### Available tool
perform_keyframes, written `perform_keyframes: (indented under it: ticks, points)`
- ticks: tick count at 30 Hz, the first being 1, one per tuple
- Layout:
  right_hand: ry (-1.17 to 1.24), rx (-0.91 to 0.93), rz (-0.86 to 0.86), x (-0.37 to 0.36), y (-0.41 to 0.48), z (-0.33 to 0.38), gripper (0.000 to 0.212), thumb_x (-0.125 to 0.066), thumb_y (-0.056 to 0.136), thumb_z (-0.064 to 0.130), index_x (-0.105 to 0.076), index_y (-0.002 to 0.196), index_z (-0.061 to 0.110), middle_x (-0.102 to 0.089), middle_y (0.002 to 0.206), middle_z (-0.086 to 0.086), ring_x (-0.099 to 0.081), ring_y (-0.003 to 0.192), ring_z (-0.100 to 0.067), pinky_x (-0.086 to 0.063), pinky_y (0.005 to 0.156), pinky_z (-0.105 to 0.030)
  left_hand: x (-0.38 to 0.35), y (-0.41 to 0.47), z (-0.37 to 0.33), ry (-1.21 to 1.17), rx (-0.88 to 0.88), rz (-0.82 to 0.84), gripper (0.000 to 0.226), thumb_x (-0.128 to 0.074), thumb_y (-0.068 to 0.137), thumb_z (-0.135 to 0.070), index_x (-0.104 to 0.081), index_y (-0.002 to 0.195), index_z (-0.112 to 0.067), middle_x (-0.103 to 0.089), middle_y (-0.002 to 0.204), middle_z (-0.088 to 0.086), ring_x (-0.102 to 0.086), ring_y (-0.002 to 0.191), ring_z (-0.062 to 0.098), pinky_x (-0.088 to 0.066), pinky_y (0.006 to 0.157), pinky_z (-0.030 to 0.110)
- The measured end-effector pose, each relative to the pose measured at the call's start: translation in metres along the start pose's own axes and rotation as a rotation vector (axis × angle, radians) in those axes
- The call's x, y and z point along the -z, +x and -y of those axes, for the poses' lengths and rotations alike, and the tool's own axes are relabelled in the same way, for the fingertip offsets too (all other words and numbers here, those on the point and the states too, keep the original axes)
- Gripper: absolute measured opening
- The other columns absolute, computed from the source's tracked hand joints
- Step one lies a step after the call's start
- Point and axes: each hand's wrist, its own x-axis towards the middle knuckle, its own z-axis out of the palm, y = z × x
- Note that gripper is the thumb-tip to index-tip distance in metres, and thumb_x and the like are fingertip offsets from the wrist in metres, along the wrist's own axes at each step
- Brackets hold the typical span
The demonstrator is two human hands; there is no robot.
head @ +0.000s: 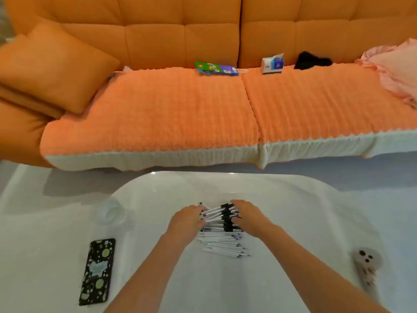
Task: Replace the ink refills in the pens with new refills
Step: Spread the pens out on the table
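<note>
— How do the arms lie?

— Both bare forearms come in from the near edge and converge, wrists nearly straight, over the glossy white worktop (293, 222).

— And the left grip (188, 219)?

— Knuckles up, back of the hand to the camera. Its fingers (198, 211) bend down against the tip ends of a bundle of white plastic pens with black clips (220, 213). I cannot tell whether it clasps them or only presses on them.

— The right grip (248, 216)?

— It holds the bundle's clip end: forefinger stretched over the far side, thumb tucked in on the near side, pens pinched between. So the bundle lies slanted between the two grips, touching both.

— Anything else of the task's?

— Just nearer than the grips, between the wrists, a loose heap of thin white sticks with dark tips (225, 245) lies flat. Pens or refills, too blurred to say.

— Round about?

— Well to the left of the left grip and nearer, a phone in a black case with green spots (97, 271). Left of that grip at its own level, something clear and round (110, 213), too faint to name. Well to the right of the right grip and nearer, a grey remote control (366, 269). Far beyond both grips, an orange sofa (180, 109) carries a white-and-blue tissue box (272, 64).
</note>
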Motion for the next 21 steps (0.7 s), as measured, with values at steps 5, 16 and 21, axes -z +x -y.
perform_keyframes:
  ticks: [5,16,21]
  points:
    - [0.020,0.078,-0.007,-0.046,0.049,-0.031,0.056,-0.057,0.091,0.011,-0.034,0.142,0.012,-0.039,0.144,-0.009,-0.040,0.129,-0.025,-0.035,0.107,-0.035,-0.064,0.055,0.025,0.045,-0.085,-0.023,0.053,-0.051,0.096,-0.021,-0.031,0.145,-0.017,-0.034,0.150,0.003,-0.034,0.134,0.019,-0.028,0.105,0.027]
    - [-0.425,0.255,-0.032,-0.062,0.099,-0.064,0.091,-0.070,0.076,0.047,-0.023,0.147,0.014,-0.031,0.149,-0.002,-0.030,0.134,-0.023,-0.018,0.112,-0.032,-0.105,0.118,0.027,0.344,-0.231,-0.036,0.078,-0.070,0.080,-0.033,-0.030,0.144,-0.016,-0.045,0.136,0.005,-0.040,0.126,0.024,-0.027,0.105,0.031]
    - [-0.510,0.264,-0.049,-0.063,0.101,-0.066,0.087,-0.068,0.075,0.049,-0.027,0.144,0.015,-0.034,0.142,-0.004,-0.037,0.124,-0.024,-0.032,0.103,-0.033,-0.103,0.127,0.032,0.439,-0.204,-0.003,0.075,-0.071,0.075,-0.038,-0.036,0.138,-0.015,-0.043,0.129,0.008,-0.045,0.114,0.025,-0.035,0.096,0.032]
